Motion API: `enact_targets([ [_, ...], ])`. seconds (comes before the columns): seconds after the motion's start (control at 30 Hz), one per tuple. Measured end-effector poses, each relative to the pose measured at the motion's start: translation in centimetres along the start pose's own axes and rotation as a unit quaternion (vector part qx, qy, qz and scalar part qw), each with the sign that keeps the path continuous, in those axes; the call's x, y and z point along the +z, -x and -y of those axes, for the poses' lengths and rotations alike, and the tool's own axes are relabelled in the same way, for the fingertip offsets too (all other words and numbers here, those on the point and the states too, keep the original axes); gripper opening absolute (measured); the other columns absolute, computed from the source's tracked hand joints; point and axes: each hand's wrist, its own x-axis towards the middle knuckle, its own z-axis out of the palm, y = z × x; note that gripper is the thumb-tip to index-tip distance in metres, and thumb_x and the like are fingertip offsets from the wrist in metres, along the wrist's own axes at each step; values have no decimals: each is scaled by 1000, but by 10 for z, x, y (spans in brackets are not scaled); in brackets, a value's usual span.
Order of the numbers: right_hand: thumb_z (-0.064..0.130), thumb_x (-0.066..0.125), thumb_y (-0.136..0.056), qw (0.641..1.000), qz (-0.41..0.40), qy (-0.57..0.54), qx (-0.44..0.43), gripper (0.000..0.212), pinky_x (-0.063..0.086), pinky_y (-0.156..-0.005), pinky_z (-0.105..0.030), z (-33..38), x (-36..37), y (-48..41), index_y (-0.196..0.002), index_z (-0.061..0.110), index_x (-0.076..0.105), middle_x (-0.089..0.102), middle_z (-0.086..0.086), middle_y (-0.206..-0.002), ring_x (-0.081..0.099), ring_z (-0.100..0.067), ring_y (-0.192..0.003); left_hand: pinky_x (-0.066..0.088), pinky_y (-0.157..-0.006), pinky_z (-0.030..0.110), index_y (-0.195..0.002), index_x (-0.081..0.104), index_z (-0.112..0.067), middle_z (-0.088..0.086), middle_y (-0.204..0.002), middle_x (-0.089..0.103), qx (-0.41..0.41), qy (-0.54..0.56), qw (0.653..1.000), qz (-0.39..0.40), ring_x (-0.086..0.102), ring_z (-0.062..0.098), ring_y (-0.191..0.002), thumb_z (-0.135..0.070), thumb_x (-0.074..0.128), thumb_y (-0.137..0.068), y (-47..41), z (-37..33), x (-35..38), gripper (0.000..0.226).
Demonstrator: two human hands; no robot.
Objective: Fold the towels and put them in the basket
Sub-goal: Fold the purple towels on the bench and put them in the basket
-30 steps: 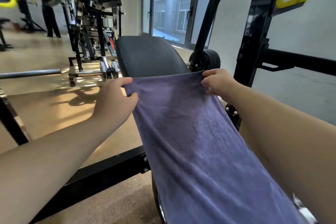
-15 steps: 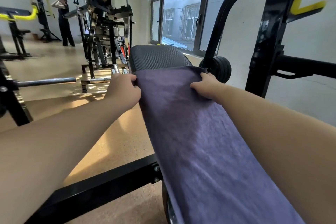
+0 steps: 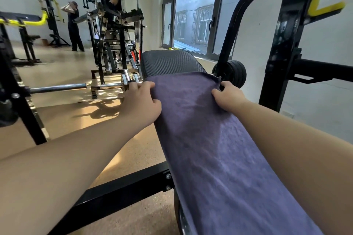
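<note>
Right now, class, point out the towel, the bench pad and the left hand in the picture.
towel (image 3: 219, 139): head view, middle of the purple cloth.
bench pad (image 3: 170, 62): head view, bare black part beyond the towel.
left hand (image 3: 142, 104): head view, back of the hand gripping the towel's edge.

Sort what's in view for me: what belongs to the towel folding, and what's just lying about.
Part of the job: purple towel; left hand and right hand, gripping its far edge; bench pad under it. No basket in view.
Just lying about: barbell; weight machine; black rack; person in the background.
</note>
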Motion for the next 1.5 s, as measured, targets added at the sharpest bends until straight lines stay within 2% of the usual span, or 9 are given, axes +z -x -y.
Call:
enact_targets([
  [0.13,40,50,-97,999,4,36,-19,56,50,-94,-43,-6,-13,30,-147,16,43,56,-19,-135,57,-39,-116,44,-101,37,-143,51,-23,7,-134,45,52,-9,999,4,50,26,-123,-19,57,-90,27,-12,4,54],
  [0.4,37,54,-98,997,44,68,-11,58,49,-67,-29,-52,-46,103,-151,19,41,51,-14,-144,61,-27,-95,50,-96,39,-133,58,-31,-3,-123,51,174,-12,983,52,50,21,-117,-23,58,-91,103,-46,13,42],
  [0.53,34,55,-96,992,88,89,-3,57,48,-82,-33,-84,-57,146,-148,16,46,50,-15,-146,59,-35,-118,52,-92,34,-129,54,-40,-13,-124,48,225,-18,966,122,51,13,-115,-31,55,-94,145,-57,22,37],
  [0.7,29,55,-94,984,137,112,27,58,47,-66,-28,-119,-68,194,-149,16,45,55,-15,-136,61,-31,-99,54,-93,33,-126,55,-41,-14,-126,50,258,-13,950,173,54,11,-113,-33,55,-95,193,-72,32,31],
  [0.77,28,56,-93,978,156,131,37,59,51,-80,-33,-131,-73,211,-150,16,43,54,-15,-138,60,-34,-112,53,-93,33,-125,57,-40,-14,-125,50,270,-11,943,194,54,10,-112,-33,55,-95,211,-76,35,30],
  [0.83,25,55,-93,975,166,141,48,57,51,-92,-37,-143,-77,228,-148,15,44,53,-16,-139,57,-36,-118,51,-94,33,-124,61,-37,-14,-120,51,297,-7,930,215,53,10,-112,-31,55,-95,228,-78,36,30],
  [0.97,20,53,-92,973,160,145,83,53,50,-96,-38,-162,-84,254,-144,13,46,54,-19,-136,56,-38,-119,46,-96,34,-121,67,-32,-13,-118,54,371,-12,895,248,53,11,-109,-29,55,-94,258,-82,38,30],
  [1.3,14,48,-90,960,149,169,163,51,52,-78,-36,-199,-91,298,-141,11,47,55,-18,-132,60,-37,-113,50,-86,34,-99,69,-33,-11,-108,56,508,-50,821,257,56,13,-100,-37,58,-85,309,-71,36,19],
  [1.5,16,52,-91,962,122,90,227,48,55,-88,-38,-220,-93,313,-139,18,52,60,-17,-128,61,-35,-109,39,-101,32,-115,62,-37,-10,-122,51,536,-90,773,327,48,12,-116,-57,58,-81,312,-56,25,40],
])
